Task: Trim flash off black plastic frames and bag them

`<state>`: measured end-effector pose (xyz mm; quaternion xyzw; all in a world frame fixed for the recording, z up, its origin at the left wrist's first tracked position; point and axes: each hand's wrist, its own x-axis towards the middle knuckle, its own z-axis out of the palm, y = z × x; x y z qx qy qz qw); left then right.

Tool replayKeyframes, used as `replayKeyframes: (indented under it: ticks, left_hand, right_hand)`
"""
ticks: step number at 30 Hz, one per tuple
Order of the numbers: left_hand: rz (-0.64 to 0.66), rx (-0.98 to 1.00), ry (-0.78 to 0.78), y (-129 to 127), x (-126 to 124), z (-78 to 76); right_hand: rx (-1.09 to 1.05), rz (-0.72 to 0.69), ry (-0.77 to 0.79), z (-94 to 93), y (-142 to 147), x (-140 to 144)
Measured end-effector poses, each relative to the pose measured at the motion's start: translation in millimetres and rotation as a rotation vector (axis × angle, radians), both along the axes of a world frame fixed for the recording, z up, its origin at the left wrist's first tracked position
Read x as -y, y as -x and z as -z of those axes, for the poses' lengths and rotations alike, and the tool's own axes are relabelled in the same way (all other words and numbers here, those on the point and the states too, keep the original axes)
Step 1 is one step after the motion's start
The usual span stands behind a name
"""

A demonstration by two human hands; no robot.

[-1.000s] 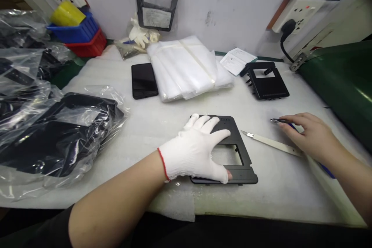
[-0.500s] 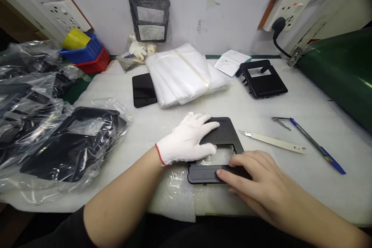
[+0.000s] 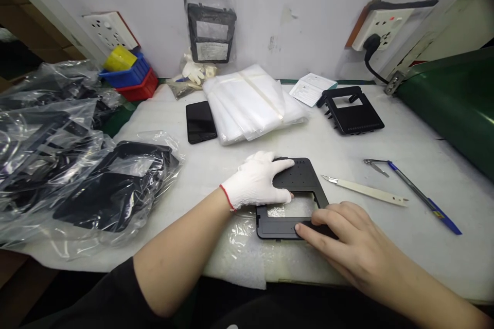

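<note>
A black plastic frame (image 3: 295, 177) with a rectangular window lies flat on the bench before me. My left hand (image 3: 260, 180), in a white knit glove with a red cuff, holds its left side. The index finger stretches over the upper part and the thumb sits at the window's edge; the other fingers reach beyond the left edge. My bare right hand (image 3: 351, 241) grips the lower right part, its thumb on the lower bar and its bent fingers by the window. A white-handled craft knife (image 3: 366, 190) lies to the right, near a blue pen (image 3: 424, 198).
Bagged black frames (image 3: 111, 185) crowd the left. Behind are a phone (image 3: 201, 122), stacked plastic bags (image 3: 250, 105), a paper booklet (image 3: 309, 90) and another black frame (image 3: 357, 115). Blue (image 3: 125, 73) and red bins (image 3: 139, 88) stand back left; a green surface (image 3: 451, 92) borders the right.
The camera view has shifted, so the bench things appear farther right, most of all on the left side. Both hands stay at nearly the same spots on the frame.
</note>
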<state>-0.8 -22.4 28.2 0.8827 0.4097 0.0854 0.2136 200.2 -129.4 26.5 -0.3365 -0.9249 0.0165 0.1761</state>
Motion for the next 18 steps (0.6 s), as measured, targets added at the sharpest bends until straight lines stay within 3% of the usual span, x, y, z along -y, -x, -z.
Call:
replayKeyframes:
  ticks: [6,12,14,18]
  left_hand:
    - [-0.091,0.121,0.073,3,-1,-8.1]
    - [-0.161,0.394,0.406,0,20,-38.5]
    - [-0.268,0.381,0.375,-4,37,-53.6]
    - [-0.545,0.336,0.109,-12,75,-78.8]
  right_hand:
    - [-0.172,0.042,-0.102,-14.7,5,2]
    - [-0.358,0.284,-0.331,-54.0,4,11]
    - [-0.359,0.373,-0.317,-59.5,2,20]
    - [-0.454,0.508,-0.136,-52.9,0,40]
